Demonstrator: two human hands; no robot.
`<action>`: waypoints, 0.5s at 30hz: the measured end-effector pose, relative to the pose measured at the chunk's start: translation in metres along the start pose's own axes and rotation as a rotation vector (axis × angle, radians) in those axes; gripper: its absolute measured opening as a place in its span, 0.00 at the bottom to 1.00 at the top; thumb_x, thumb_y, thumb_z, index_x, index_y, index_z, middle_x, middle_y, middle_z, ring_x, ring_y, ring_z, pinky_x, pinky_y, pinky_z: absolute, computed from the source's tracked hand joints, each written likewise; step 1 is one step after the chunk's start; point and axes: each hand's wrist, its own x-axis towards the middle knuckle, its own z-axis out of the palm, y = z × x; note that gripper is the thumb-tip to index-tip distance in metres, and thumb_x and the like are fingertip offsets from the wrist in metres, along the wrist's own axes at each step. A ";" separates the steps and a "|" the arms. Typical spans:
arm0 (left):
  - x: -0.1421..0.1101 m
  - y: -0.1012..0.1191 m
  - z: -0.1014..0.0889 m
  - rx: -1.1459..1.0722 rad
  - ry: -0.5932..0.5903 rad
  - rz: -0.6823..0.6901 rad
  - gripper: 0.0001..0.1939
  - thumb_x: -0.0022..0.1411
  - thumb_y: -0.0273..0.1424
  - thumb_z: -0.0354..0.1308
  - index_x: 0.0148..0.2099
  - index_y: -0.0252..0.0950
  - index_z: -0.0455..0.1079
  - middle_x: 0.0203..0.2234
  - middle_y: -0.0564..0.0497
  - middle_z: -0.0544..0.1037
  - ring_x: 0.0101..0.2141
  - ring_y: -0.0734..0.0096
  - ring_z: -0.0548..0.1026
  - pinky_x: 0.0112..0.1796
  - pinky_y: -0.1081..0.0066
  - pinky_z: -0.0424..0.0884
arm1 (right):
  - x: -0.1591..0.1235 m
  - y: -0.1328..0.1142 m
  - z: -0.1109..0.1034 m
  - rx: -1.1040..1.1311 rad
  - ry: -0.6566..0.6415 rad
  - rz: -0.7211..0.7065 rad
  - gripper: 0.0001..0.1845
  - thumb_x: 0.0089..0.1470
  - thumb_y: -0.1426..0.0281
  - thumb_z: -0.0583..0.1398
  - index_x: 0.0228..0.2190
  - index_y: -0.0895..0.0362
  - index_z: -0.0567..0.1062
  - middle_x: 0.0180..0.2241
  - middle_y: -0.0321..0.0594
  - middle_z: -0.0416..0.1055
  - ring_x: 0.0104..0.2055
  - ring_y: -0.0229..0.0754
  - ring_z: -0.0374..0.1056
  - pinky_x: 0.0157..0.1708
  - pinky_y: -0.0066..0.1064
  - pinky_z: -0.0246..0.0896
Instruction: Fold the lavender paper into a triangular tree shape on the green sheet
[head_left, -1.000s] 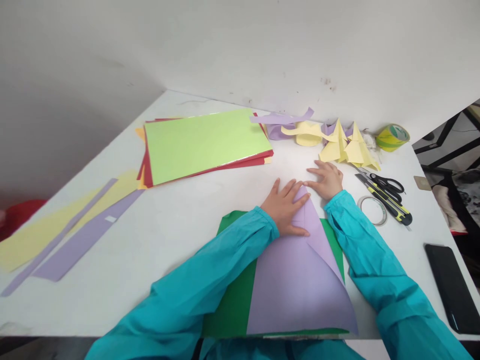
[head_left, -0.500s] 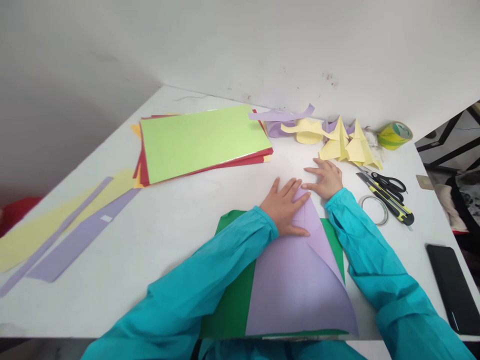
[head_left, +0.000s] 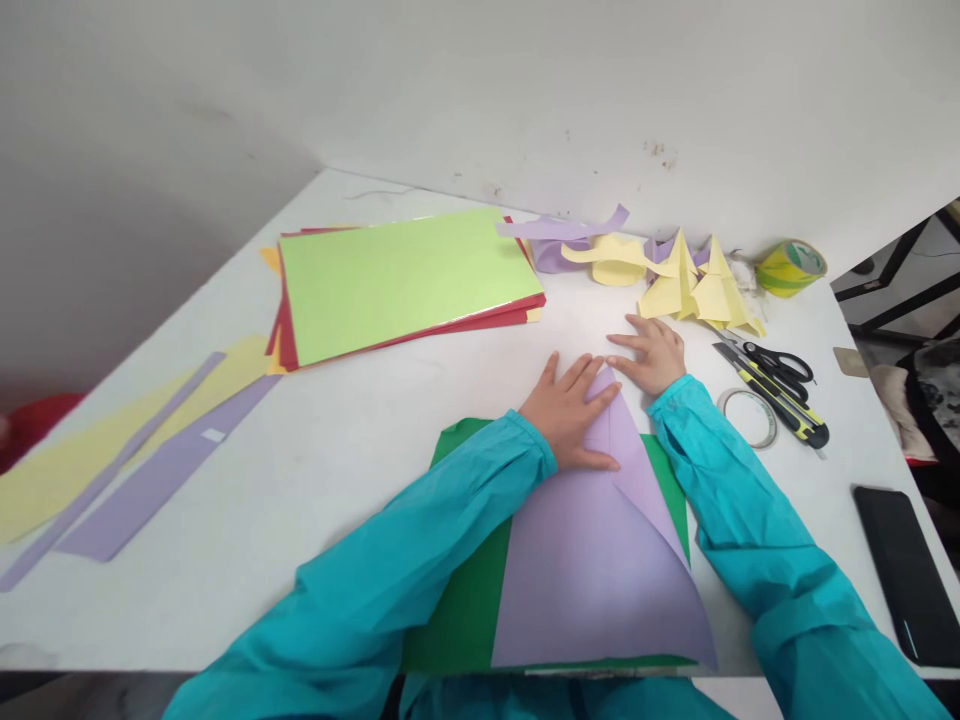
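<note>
A purple sheet of paper (head_left: 592, 570) lies at the table's front edge, its far end folded to a point and its right flap curling up. Beneath it, a green sheet (head_left: 465, 590) shows on both sides. My left hand (head_left: 566, 415) rests with spread fingers on the folded part near the tip, pressing it down. At the right of that tip is my right hand (head_left: 651, 355), fingers apart, its thumb by the point. Whether that thumb touches the paper I cannot tell.
Stacked coloured paper (head_left: 405, 285) lies behind. Folded yellow paper pieces (head_left: 679, 285) and a tape roll (head_left: 791, 268) stand along the wall. Scissors (head_left: 784, 370), a utility knife (head_left: 780, 400), a clear tape ring (head_left: 750, 418) and a phone (head_left: 907, 575) are rightward; paper strips (head_left: 172, 470) leftward.
Hardly anything differs. Both hands keep their places at the folded tip, and the whole view has shifted very slightly.
</note>
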 end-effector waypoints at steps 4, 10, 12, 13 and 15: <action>0.000 0.000 0.001 0.000 0.009 0.011 0.54 0.48 0.66 0.51 0.66 0.32 0.53 0.64 0.26 0.49 0.63 0.37 0.46 0.56 0.35 0.37 | 0.001 0.005 -0.003 -0.020 -0.089 -0.035 0.27 0.45 0.50 0.65 0.48 0.40 0.74 0.62 0.31 0.58 0.63 0.56 0.49 0.59 0.52 0.44; 0.000 -0.001 -0.001 0.001 0.025 0.022 0.53 0.47 0.66 0.52 0.65 0.33 0.56 0.63 0.26 0.50 0.63 0.35 0.48 0.56 0.35 0.38 | 0.001 0.003 -0.004 0.091 -0.064 0.006 0.26 0.42 0.53 0.68 0.45 0.39 0.76 0.61 0.31 0.59 0.64 0.56 0.48 0.61 0.53 0.41; 0.000 0.000 -0.001 0.002 0.024 0.027 0.53 0.47 0.65 0.52 0.64 0.34 0.56 0.63 0.27 0.51 0.62 0.35 0.48 0.56 0.35 0.38 | 0.001 0.002 -0.004 0.101 -0.064 0.014 0.25 0.42 0.54 0.68 0.45 0.39 0.76 0.61 0.31 0.59 0.64 0.56 0.48 0.61 0.52 0.40; 0.000 0.000 -0.002 0.003 0.023 0.028 0.52 0.47 0.65 0.52 0.64 0.35 0.56 0.63 0.28 0.51 0.62 0.34 0.48 0.56 0.35 0.38 | 0.001 0.001 -0.004 0.103 -0.063 0.015 0.25 0.42 0.54 0.68 0.45 0.39 0.76 0.61 0.31 0.59 0.64 0.56 0.48 0.61 0.52 0.40; 0.000 0.000 -0.003 0.001 0.018 0.027 0.52 0.47 0.65 0.53 0.64 0.35 0.56 0.63 0.29 0.51 0.62 0.34 0.48 0.56 0.35 0.38 | 0.001 0.001 -0.005 0.102 -0.060 0.011 0.25 0.42 0.54 0.68 0.45 0.39 0.76 0.60 0.31 0.60 0.64 0.57 0.48 0.61 0.53 0.41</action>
